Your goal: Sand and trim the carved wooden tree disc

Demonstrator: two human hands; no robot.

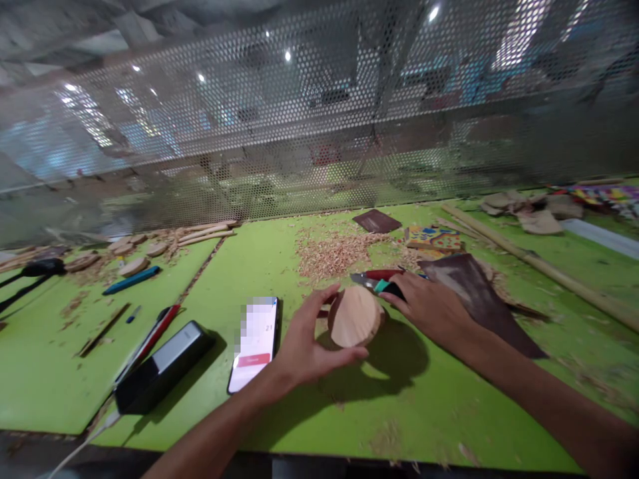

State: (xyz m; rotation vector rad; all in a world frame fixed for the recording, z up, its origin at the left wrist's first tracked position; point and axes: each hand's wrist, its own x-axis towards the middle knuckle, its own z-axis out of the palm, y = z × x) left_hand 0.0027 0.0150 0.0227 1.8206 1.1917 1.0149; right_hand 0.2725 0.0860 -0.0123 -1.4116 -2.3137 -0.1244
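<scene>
A thick round wooden disc [355, 317] is tilted up off the table, its pale flat face towards me. My left hand [312, 339] is closed around its edge, thumb below and fingers above. Just right of the disc, my right hand [424, 303] has its fingers around a teal-and-black handled knife [383, 286]. The blade end points left, close to a red-handled tool [382, 273] lying beyond it. Part of the handle is hidden under my fingers. Brown sandpaper [479, 293] lies beneath and beyond my right hand.
A phone [254, 346] and a black box-shaped device [164, 369] with a cable lie to the left, near a red cutter [157, 332] and a blue pen-like tool [131, 280]. Wood shavings [334, 256] pile up ahead. A long stick [539, 266] crosses the right. Perforated metal [299, 120] screens the back.
</scene>
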